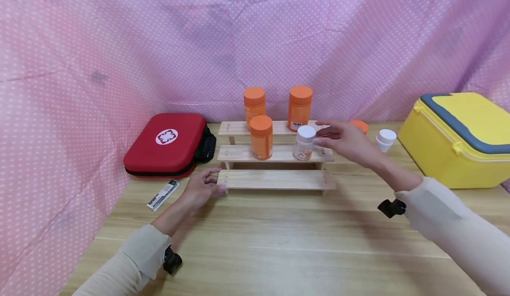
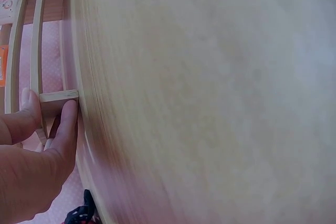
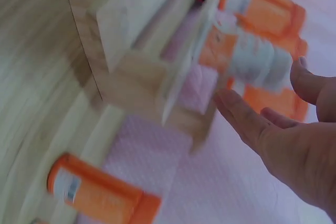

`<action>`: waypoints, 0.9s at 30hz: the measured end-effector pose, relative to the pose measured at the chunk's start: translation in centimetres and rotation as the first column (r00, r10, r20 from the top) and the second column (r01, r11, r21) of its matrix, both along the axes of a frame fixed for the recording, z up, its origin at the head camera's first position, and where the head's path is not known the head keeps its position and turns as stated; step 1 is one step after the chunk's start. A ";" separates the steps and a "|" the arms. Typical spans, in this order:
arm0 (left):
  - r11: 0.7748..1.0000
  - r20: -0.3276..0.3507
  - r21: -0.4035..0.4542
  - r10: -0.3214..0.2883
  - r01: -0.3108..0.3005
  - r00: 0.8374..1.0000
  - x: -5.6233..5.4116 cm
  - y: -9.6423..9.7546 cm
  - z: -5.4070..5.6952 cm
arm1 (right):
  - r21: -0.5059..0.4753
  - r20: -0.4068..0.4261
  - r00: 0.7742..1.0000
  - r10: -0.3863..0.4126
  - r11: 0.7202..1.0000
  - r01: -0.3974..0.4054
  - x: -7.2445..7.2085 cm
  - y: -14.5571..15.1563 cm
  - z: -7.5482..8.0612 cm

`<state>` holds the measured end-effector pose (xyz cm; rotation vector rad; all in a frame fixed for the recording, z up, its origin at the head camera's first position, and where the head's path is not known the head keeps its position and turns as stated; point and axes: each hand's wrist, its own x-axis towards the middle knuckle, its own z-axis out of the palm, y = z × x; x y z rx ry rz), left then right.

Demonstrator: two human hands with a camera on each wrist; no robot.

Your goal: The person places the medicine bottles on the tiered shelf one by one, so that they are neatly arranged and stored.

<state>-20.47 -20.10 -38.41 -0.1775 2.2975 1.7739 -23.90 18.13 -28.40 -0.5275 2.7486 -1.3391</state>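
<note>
My left hand point(image 1: 199, 190) grips the left end of the lowest step of a three-tier wooden display rack point(image 1: 275, 179); in the left wrist view, its thumb and fingers pinch the step's end point(image 2: 59, 96). A small white-capped pill bottle point(image 1: 304, 144) stands upright on the middle step. Just right of it is my right hand point(image 1: 347, 143), fingers fairly straight and spread around the bottle's side without closing on it. An orange bottle point(image 1: 261, 139) shares the middle step. Two more orange bottles point(image 1: 254, 103) stand on the top step.
Right of the rack are another white-capped bottle point(image 1: 385, 139) and an orange-capped bottle point(image 1: 359, 125), partly hidden by my right hand. A yellow box point(image 1: 450, 150) stands at far right. A red first-aid case point(image 1: 165, 143) and a small white packet point(image 1: 163, 195) lie left.
</note>
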 end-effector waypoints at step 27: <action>0.999 -0.002 0.051 0.005 -0.005 1.000 0.1 0.0 -0.1 | 0.214 0.120 0.959 -0.258 0.950 0.229 -2.9 15.1 -3.1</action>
